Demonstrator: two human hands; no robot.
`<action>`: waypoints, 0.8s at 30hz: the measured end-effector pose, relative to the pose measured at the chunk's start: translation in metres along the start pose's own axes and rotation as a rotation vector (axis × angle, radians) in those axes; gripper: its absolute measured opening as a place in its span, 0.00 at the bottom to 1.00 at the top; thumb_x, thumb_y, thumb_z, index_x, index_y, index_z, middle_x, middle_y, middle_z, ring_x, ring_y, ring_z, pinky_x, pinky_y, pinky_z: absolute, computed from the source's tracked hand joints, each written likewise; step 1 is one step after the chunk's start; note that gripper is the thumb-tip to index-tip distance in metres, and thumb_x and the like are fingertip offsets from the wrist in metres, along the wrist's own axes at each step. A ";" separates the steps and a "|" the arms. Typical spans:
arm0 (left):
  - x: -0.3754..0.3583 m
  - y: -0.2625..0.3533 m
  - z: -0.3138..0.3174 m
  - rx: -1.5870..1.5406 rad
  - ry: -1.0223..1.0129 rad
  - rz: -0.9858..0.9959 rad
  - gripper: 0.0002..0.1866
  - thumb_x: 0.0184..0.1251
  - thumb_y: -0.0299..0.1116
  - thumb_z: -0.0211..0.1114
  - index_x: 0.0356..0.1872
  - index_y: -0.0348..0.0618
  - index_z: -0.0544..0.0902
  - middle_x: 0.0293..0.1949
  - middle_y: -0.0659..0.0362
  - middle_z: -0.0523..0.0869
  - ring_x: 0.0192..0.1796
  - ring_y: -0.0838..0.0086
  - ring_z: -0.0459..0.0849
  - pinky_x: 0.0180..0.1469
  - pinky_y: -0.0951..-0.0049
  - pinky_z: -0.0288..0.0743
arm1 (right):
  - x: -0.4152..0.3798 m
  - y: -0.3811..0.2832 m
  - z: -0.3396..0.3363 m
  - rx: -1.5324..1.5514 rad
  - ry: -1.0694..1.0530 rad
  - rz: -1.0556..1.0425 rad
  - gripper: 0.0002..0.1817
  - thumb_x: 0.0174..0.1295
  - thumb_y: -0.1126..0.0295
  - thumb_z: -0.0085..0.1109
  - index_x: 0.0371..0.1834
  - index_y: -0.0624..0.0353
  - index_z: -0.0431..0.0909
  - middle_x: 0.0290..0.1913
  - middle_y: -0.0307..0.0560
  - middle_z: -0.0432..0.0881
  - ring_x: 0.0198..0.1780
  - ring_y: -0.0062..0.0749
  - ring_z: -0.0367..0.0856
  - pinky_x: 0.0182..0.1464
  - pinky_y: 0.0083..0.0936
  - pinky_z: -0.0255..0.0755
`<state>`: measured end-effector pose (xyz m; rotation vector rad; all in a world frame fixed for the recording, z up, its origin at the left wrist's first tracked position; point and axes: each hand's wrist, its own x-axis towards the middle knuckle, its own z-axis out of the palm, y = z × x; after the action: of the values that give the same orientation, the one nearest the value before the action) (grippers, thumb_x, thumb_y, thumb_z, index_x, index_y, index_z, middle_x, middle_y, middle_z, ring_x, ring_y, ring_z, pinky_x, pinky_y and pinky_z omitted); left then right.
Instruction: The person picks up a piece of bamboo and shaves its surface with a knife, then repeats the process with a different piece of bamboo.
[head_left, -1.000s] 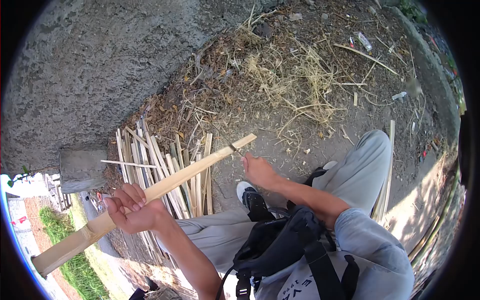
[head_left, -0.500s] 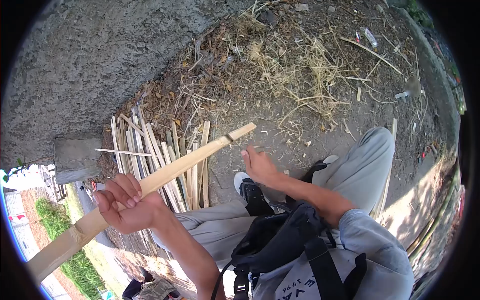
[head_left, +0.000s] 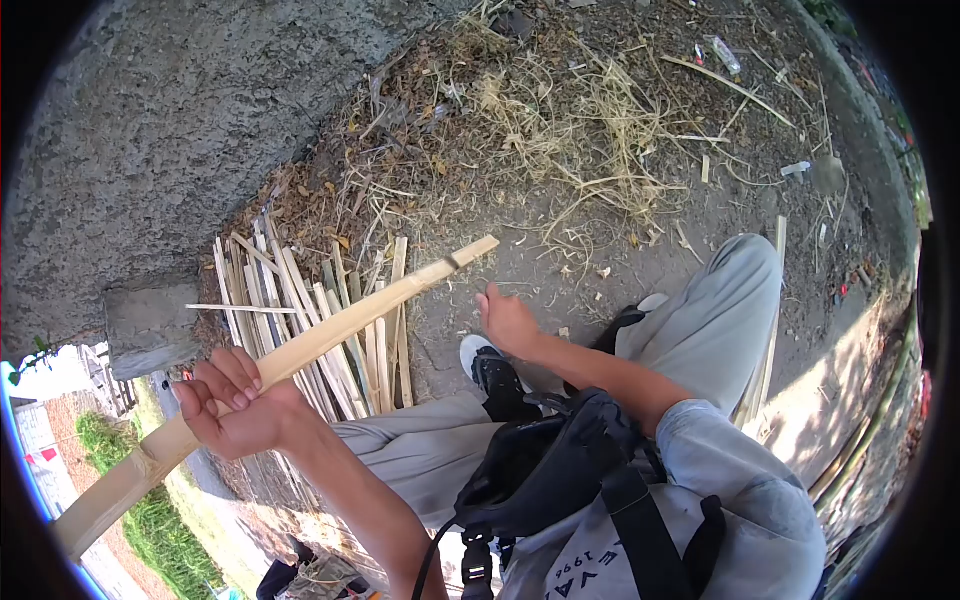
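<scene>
A long, pale bamboo strip [head_left: 345, 328] runs slantwise from the lower left up towards the middle, with a dark joint mark near its far tip. My left hand [head_left: 240, 408] is wrapped around its wider part. Just below and right of the strip's tip is my right hand [head_left: 510, 322], fingers curled in and thumb up, apart from the strip. Whether anything is inside that hand, I cannot make out. Beneath the held strip lies a pile of cut strips [head_left: 290, 290] on the ground.
A rough grey wall [head_left: 200, 120] stands at upper left, with a concrete block [head_left: 150, 325] beside the pile. Dry shavings [head_left: 620, 140] and leaves cover the ground ahead. A plastic bottle [head_left: 725, 55] lies farther off. A black bag [head_left: 540, 460] hangs at my chest.
The view has shifted slightly, so most things sit a little further left and up. My left hand keeps its grip on the strip; my right hand stays curled near the tip.
</scene>
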<state>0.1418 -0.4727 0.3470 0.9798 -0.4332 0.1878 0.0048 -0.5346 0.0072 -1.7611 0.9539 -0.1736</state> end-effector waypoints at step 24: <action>0.003 0.002 -0.017 -0.012 0.003 -0.006 0.24 0.70 0.37 0.55 0.14 0.56 0.55 0.10 0.66 0.54 0.12 0.81 0.51 0.16 0.79 0.42 | -0.032 -0.091 -0.049 0.005 -0.147 -0.211 0.18 0.75 0.57 0.38 0.45 0.64 0.67 0.23 0.69 0.79 0.31 0.72 0.80 0.38 0.61 0.74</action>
<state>0.1479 -0.4578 0.3420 0.9687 -0.4286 0.1809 0.0040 -0.5395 0.1150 -1.8419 0.6612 -0.1784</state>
